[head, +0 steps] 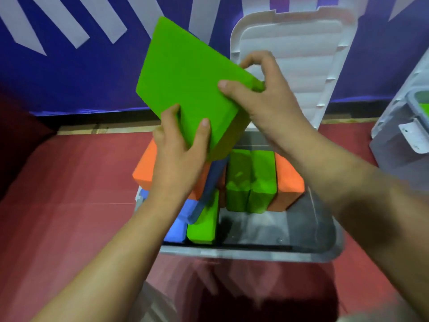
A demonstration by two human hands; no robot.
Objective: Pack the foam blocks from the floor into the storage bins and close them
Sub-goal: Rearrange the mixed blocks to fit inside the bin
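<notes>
A large flat green foam block is held tilted above an open storage bin. My left hand grips its lower corner, thumb on the broad face. My right hand grips its right edge, thumb on the face and fingers curled behind. Inside the bin stand two green blocks, an orange block to their right, an orange block at the left, blue blocks and a smaller green block. The bin's white lid stands upright behind it.
The bin sits on a red floor against a blue and white patterned wall. A second clear bin with a white latch stands at the right, something green showing inside it. The front right part of the open bin shows bare bottom.
</notes>
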